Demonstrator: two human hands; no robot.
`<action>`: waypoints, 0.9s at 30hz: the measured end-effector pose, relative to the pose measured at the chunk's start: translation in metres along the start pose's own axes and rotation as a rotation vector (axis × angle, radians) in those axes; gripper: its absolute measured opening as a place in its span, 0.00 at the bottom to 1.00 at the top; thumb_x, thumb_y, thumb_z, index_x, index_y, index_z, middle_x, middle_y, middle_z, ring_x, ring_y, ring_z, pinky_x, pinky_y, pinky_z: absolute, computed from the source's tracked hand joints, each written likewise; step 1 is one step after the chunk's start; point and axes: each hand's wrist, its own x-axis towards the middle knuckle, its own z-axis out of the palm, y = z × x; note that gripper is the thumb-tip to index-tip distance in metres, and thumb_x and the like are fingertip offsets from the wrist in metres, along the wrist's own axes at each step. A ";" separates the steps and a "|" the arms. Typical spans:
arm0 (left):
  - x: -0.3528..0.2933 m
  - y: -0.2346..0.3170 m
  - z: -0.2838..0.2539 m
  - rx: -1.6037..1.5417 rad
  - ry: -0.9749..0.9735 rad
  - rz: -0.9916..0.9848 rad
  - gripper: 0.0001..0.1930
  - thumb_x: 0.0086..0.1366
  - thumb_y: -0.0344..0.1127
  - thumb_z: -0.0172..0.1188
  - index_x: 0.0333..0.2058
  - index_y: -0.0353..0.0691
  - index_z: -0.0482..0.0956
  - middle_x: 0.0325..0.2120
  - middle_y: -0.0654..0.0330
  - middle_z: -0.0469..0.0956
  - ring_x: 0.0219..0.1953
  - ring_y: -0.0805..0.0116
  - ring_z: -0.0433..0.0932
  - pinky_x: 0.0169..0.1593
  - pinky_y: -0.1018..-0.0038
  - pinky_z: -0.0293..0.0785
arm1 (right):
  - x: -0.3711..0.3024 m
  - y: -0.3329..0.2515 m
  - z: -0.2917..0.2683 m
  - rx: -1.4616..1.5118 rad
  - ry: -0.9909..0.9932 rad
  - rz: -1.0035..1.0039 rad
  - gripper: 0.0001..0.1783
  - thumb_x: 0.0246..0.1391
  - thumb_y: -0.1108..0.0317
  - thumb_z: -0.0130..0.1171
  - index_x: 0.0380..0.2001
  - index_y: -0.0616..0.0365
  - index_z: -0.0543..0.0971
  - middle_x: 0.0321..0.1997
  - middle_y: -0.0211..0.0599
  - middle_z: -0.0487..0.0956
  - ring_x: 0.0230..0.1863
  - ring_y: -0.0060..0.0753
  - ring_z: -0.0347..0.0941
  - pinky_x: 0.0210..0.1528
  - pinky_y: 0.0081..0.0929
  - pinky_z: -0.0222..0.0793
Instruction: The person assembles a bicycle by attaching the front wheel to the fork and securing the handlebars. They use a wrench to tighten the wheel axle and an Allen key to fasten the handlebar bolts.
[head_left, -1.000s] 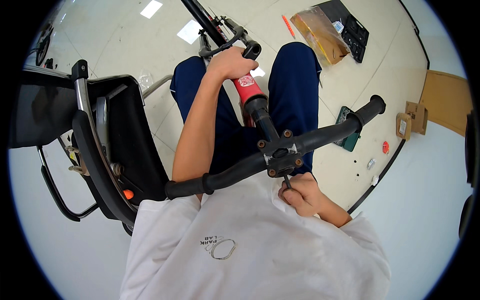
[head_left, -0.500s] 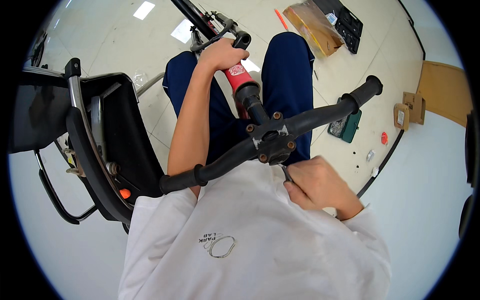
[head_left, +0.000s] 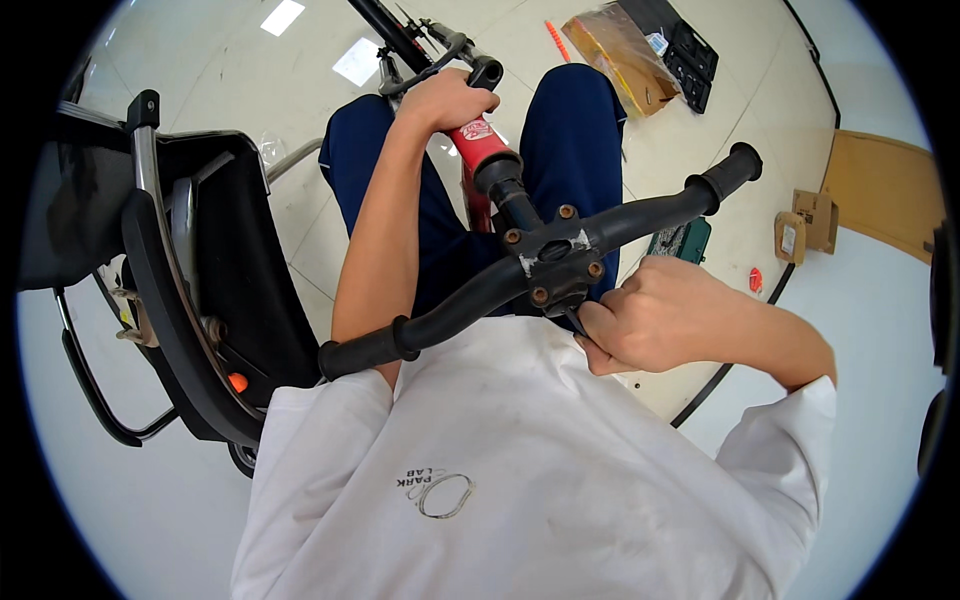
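Observation:
A bicycle's front end lies tilted between my knees, with its black handlebar [head_left: 465,300] across my lap. Four-cornered and scuffed, the black stem clamp [head_left: 545,282] has rusty bolts at its corners. My left hand [head_left: 445,103] is wrapped round the far end of the red tube [head_left: 482,143], by the fork and brake arms. At the near side of the stem, my right hand [head_left: 652,318] is closed on a thin dark tool [head_left: 574,321], whose tip reaches the stem's underside. Most of the tool is hidden in the fingers.
On my left stands a black chair [head_left: 225,290] with metal arms, holding an orange item [head_left: 238,382]. A green box of small parts [head_left: 690,240] lies on the floor beyond the right grip. Farther off are an open black tool case [head_left: 692,65] and cardboard boxes [head_left: 815,218].
My right hand and elbow have swung up and outward to the right, turning about the stem with the tool. The handlebar has shifted slightly. My left hand keeps its hold.

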 end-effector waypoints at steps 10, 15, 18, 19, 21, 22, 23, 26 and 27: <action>-0.004 0.002 0.000 0.019 0.029 0.001 0.28 0.46 0.53 0.59 0.39 0.36 0.84 0.37 0.48 0.84 0.38 0.55 0.84 0.45 0.67 0.77 | 0.012 -0.007 -0.030 -0.171 -0.159 -0.087 0.09 0.41 0.74 0.58 0.14 0.63 0.70 0.06 0.35 0.67 0.08 0.35 0.69 0.11 0.29 0.66; -0.006 0.002 -0.004 -0.015 -0.008 -0.012 0.28 0.46 0.53 0.59 0.39 0.36 0.84 0.39 0.48 0.83 0.40 0.54 0.83 0.47 0.66 0.76 | 0.013 -0.017 -0.031 -0.224 -0.162 -0.021 0.08 0.40 0.74 0.59 0.14 0.63 0.71 0.07 0.33 0.67 0.08 0.32 0.68 0.09 0.28 0.64; -0.001 0.000 -0.001 -0.005 -0.017 -0.006 0.29 0.46 0.53 0.59 0.41 0.36 0.83 0.39 0.48 0.83 0.40 0.55 0.83 0.47 0.66 0.76 | 0.009 -0.021 -0.027 -0.376 -0.150 -0.020 0.08 0.38 0.74 0.59 0.14 0.62 0.70 0.07 0.31 0.65 0.08 0.29 0.66 0.09 0.27 0.61; -0.001 0.001 -0.002 0.003 -0.010 0.001 0.29 0.46 0.53 0.59 0.41 0.36 0.83 0.39 0.47 0.83 0.40 0.55 0.83 0.47 0.66 0.76 | 0.009 -0.020 -0.027 -0.409 -0.146 -0.031 0.08 0.37 0.74 0.60 0.14 0.62 0.70 0.07 0.30 0.64 0.08 0.28 0.65 0.09 0.26 0.60; -0.003 0.002 -0.001 0.021 -0.001 0.014 0.30 0.45 0.52 0.59 0.42 0.36 0.83 0.39 0.47 0.83 0.40 0.55 0.83 0.47 0.67 0.76 | 0.009 -0.018 -0.027 -0.453 -0.134 -0.064 0.08 0.36 0.74 0.60 0.13 0.61 0.70 0.06 0.28 0.62 0.07 0.26 0.63 0.08 0.25 0.58; -0.003 -0.001 0.001 -0.003 0.024 0.024 0.28 0.45 0.51 0.60 0.40 0.34 0.82 0.36 0.48 0.83 0.37 0.55 0.83 0.44 0.67 0.76 | 0.011 -0.016 -0.027 -0.464 -0.125 -0.087 0.08 0.35 0.74 0.60 0.13 0.61 0.70 0.06 0.27 0.62 0.07 0.26 0.62 0.08 0.25 0.57; 0.000 -0.004 0.003 -0.028 0.048 0.033 0.27 0.45 0.50 0.62 0.37 0.32 0.82 0.34 0.49 0.82 0.34 0.56 0.82 0.41 0.68 0.77 | 0.012 -0.015 -0.028 -0.475 -0.117 -0.109 0.08 0.34 0.74 0.60 0.13 0.61 0.70 0.06 0.27 0.61 0.07 0.25 0.62 0.08 0.25 0.56; 0.003 -0.008 0.005 -0.039 0.079 0.041 0.26 0.45 0.49 0.63 0.35 0.30 0.82 0.31 0.49 0.82 0.30 0.56 0.81 0.39 0.69 0.77 | 0.015 -0.013 -0.032 -0.513 -0.129 -0.159 0.08 0.33 0.74 0.60 0.13 0.60 0.69 0.06 0.26 0.61 0.07 0.25 0.62 0.08 0.24 0.55; 0.001 -0.005 0.003 -0.042 0.066 0.042 0.26 0.45 0.49 0.63 0.35 0.30 0.82 0.31 0.49 0.82 0.30 0.56 0.81 0.39 0.69 0.77 | 0.017 -0.015 -0.035 -0.492 -0.167 -0.149 0.08 0.33 0.75 0.60 0.13 0.60 0.70 0.07 0.26 0.61 0.07 0.24 0.61 0.08 0.24 0.55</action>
